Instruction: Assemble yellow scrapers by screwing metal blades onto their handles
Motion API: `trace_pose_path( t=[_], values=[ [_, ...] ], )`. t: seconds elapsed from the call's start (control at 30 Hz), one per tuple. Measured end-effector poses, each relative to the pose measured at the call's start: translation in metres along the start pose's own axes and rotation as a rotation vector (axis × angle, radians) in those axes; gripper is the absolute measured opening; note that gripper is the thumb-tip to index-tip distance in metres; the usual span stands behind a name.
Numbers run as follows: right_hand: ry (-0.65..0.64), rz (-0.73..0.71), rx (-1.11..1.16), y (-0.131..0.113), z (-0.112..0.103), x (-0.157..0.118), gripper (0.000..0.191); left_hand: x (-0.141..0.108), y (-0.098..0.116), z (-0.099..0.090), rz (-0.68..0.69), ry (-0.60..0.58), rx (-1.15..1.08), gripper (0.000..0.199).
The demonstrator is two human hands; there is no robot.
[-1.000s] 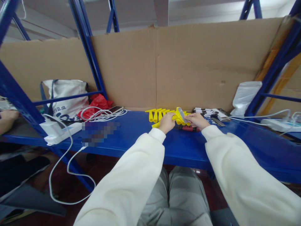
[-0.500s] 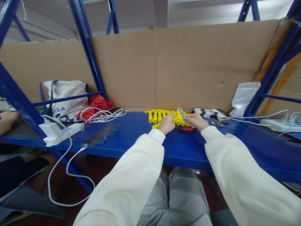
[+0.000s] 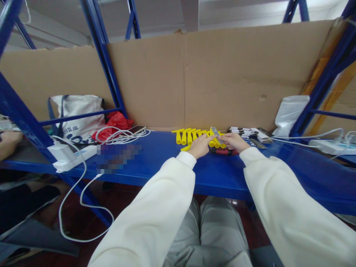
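Observation:
My left hand (image 3: 199,146) is closed around a yellow T-shaped plastic scraper (image 3: 185,148), whose handle end pokes out below the palm. My right hand (image 3: 233,141) pinches a flat silvery strip (image 3: 215,132), blade-like, at its lower end. The fingertips of both hands nearly meet over the strip, and whether it touches the held scraper is hidden. Behind the hands several more yellow T-shaped scrapers (image 3: 184,137) lie in a row. Under my right hand lies a red and black tool (image 3: 222,151), partly covered.
Small black-and-white packets (image 3: 239,131) lie right of the row on the blue table (image 3: 167,167). Coiled white cable (image 3: 125,136), a red plastic bag (image 3: 115,120) and a power strip (image 3: 76,159) are at left. A cardboard wall (image 3: 150,81) stands behind. Another person's hand (image 3: 11,142) shows far left.
My left fingers have shifted slightly right and up over the strip. The yellow head visible between my hands earlier is now mostly covered. My right hand still holds the strip.

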State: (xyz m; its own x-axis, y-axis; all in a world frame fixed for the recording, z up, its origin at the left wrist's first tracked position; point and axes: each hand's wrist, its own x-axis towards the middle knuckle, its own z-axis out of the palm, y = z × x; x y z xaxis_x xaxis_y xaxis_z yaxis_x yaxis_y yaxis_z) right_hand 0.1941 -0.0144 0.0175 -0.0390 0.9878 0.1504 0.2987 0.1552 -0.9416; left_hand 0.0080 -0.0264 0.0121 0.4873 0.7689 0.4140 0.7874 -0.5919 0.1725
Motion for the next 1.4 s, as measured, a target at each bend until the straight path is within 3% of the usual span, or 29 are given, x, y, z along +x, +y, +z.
trace_pose_path(
  t=[0.1,0.17,0.23,0.37,0.53,0.7,0.83,1.1,1.23,1.4],
  values=[
    [0.209,-0.106,-0.139,0.005,-0.016,0.008,0.024,0.0,0.0,0.001,-0.015,-0.012,-0.013,0.055],
    [0.414,-0.19,-0.391,0.014,-0.032,0.014,0.014,0.0,0.0,0.001,-0.026,-0.016,-0.022,0.054],
    [0.521,-0.208,-0.641,0.027,-0.049,0.021,0.011,0.0,0.0,0.001,-0.039,-0.026,-0.017,0.052],
    [0.523,-0.099,-0.945,0.055,-0.065,0.028,0.02,0.0,-0.001,0.0,-0.046,-0.044,0.005,0.051],
    [0.361,-0.021,-1.145,0.062,-0.054,0.027,0.044,0.001,0.001,-0.001,-0.034,-0.075,0.015,0.051],
    [0.146,0.104,-1.161,0.05,-0.042,0.027,0.055,0.002,0.001,0.001,-0.021,-0.101,-0.02,0.052],
    [0.133,0.137,-1.17,0.047,-0.04,0.028,0.056,0.003,0.0,0.003,-0.004,-0.083,-0.04,0.053],
    [0.128,0.015,-1.149,0.046,-0.042,0.026,0.047,0.003,-0.001,0.004,0.011,-0.078,-0.049,0.052],
    [0.231,-0.054,-1.078,0.044,-0.044,0.025,0.039,0.003,-0.001,0.004,0.014,-0.074,-0.056,0.051],
    [0.543,-0.199,-0.815,0.036,-0.046,0.024,0.018,0.003,0.0,0.005,-0.002,-0.073,-0.071,0.051]
  ],
)
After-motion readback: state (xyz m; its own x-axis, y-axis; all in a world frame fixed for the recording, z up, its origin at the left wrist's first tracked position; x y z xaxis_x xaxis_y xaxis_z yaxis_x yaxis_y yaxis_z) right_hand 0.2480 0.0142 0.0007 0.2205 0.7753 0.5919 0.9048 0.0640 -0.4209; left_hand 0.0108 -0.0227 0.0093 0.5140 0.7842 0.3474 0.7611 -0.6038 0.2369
